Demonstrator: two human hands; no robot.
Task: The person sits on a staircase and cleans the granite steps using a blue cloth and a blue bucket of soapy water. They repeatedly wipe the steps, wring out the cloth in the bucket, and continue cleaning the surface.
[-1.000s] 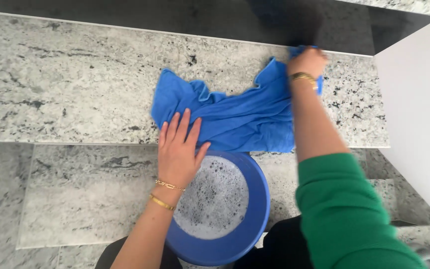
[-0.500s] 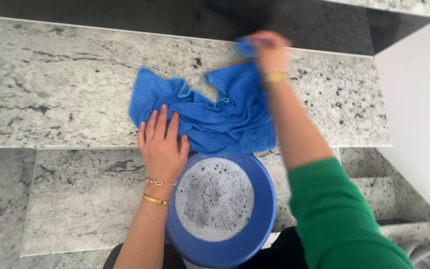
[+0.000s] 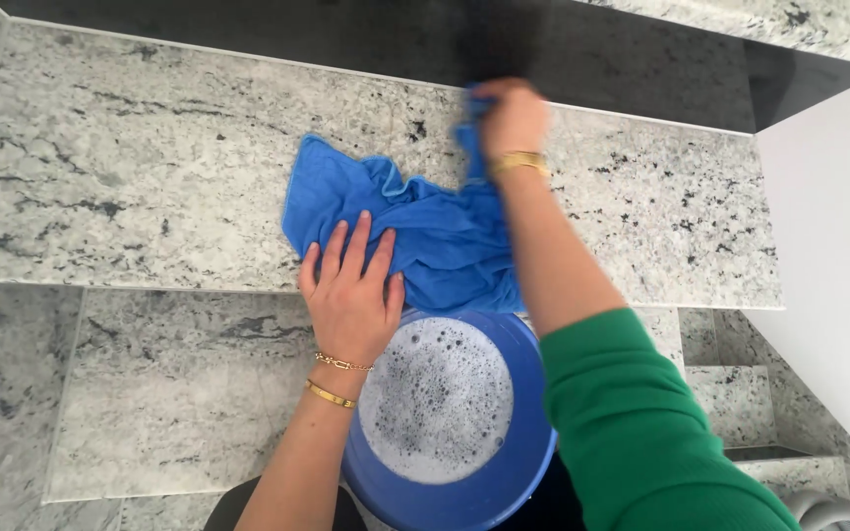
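Shifted left, the blue cloth (image 3: 415, 231) lies crosswise, left hand (image 3: 351, 290) flat, right hand (image 3: 512, 118) gripping it.

1 head-worn camera looks almost straight down from close above, facing a speckled granite ledge (image 3: 150, 187) with a dark strip along the top of the frame and a lower granite step (image 3: 179, 393) nearer the wearer. No 2nd view exists.

We note a home interior, likely a staircase: speckled grey-white granite steps (image 3: 150, 187) fill the left and centre of the frame, descending at lower right. A dark polished riser (image 3: 346, 34) runs along the top; a plain white wall (image 3: 838, 246) stands at right.
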